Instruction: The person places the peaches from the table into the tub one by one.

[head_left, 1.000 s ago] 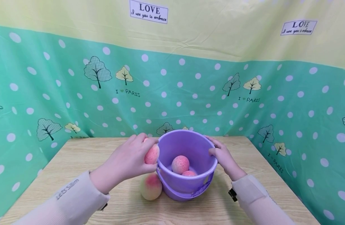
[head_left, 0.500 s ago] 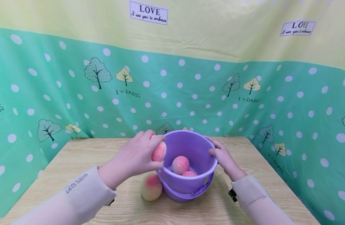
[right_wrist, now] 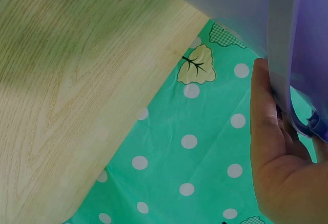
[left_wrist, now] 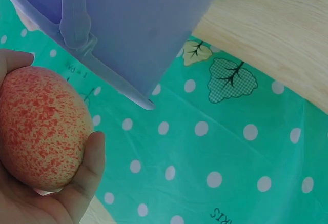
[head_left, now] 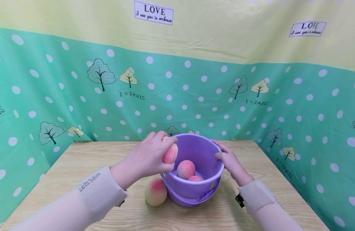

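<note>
In the head view, the left hand (head_left: 145, 158) grips a speckled peach (head_left: 170, 154), thumb below and fingers curled over the top, at the 9 o'clock side of the rim of a purple bucket (head_left: 186, 191). Whether that fruit touches the rim, I cannot tell. The right hand (head_left: 229, 162) pinches the rim at 3 o'clock, its thumb over the inner side and its fingers round the outside. Inside the bucket lie two more fruits: a pink peach (head_left: 186, 169) towards 7 o'clock and, at 6 o'clock, a partly hidden peach (head_left: 195, 178) behind the near rim. A pale peach (head_left: 155, 192) with a red blush sits on the wooden tabletop (head_left: 87, 166) at the bucket's 8 o'clock. The bucket's handle (head_left: 204, 196) hangs down on the near side. A curtain (head_left: 177, 112) with dots and trees rises at 12 o'clock.

In the left wrist view, the speckled peach is at 9 o'clock, cradled in the palm between bent thumb and fingers; the bucket tilts across 11 o'clock, apart from the fruit in this view.

In the right wrist view, the right hand enters from 4 o'clock, its fingers against the bucket's rim; the tabletop spreads at 10 o'clock.
</note>
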Motion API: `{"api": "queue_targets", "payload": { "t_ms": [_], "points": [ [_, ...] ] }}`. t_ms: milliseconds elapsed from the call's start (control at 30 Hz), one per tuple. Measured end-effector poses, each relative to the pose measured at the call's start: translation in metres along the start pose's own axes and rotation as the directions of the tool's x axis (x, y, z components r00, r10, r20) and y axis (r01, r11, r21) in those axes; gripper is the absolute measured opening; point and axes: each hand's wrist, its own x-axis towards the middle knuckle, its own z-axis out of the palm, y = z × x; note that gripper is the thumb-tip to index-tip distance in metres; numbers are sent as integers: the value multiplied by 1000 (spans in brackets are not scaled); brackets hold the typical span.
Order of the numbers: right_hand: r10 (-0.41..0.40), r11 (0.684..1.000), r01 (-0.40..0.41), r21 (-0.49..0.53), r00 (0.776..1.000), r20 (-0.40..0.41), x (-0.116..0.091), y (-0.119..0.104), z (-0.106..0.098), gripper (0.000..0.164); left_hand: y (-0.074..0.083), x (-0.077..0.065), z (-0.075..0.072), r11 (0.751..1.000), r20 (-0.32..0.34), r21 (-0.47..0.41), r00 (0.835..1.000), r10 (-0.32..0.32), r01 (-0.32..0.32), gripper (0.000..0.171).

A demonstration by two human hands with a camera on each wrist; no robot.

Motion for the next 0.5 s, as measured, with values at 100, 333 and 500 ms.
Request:
{"api": "queue_targets", "payload": {
  "t_ms": [100, 333, 500],
  "points": [
    [2, 1000, -2, -4, 1000, 2, 0, 0, 0, 80, 0, 3, 1, 1000, 1, 5, 1000, 8, -8, 54],
    [-9, 1000, 9, -9, 1000, 7, 0, 0, 0, 79, 3, 10, 4, 1000, 34, -7, 999, 16, -16, 54],
    [-22, 1000, 22, -15, 1000, 15, -1, 0, 0, 79, 8, 17, 8, 1000, 59, -24, 998, 2, 0, 53]
  ]
}}
